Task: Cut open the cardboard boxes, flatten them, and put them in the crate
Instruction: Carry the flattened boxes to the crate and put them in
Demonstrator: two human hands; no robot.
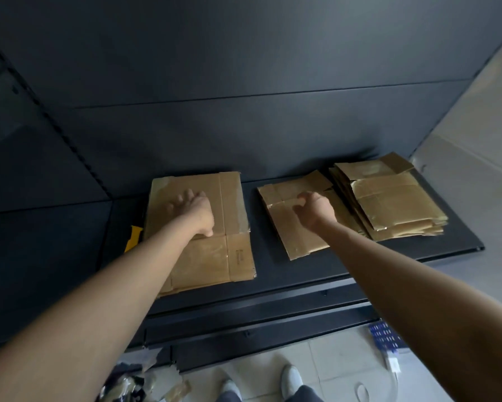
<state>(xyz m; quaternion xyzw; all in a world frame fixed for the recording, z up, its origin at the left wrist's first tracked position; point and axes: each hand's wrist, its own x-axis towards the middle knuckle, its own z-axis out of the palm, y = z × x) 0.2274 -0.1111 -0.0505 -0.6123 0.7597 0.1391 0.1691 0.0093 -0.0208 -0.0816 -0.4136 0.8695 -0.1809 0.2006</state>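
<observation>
A large flattened cardboard box (232, 227) lies on the dark shelf (273, 274) at the left. My left hand (193, 207) rests flat on it with fingers spread. To the right lies a smaller flattened box (296, 236) with shiny tape. My right hand (312, 207) hovers over its far end with fingers curled; whether it pinches the cardboard is unclear. A stack of several flattened boxes (394, 204) sits at the far right. A yellow cutter (133, 237) pokes out beside the large box's left edge.
Dark panels (244, 82) rise behind the shelf. On the tiled floor below lie tape scraps (145, 381), a blue and white packet (384, 339) and a white cable (389, 372). My shoes (290, 375) stand near the shelf's base.
</observation>
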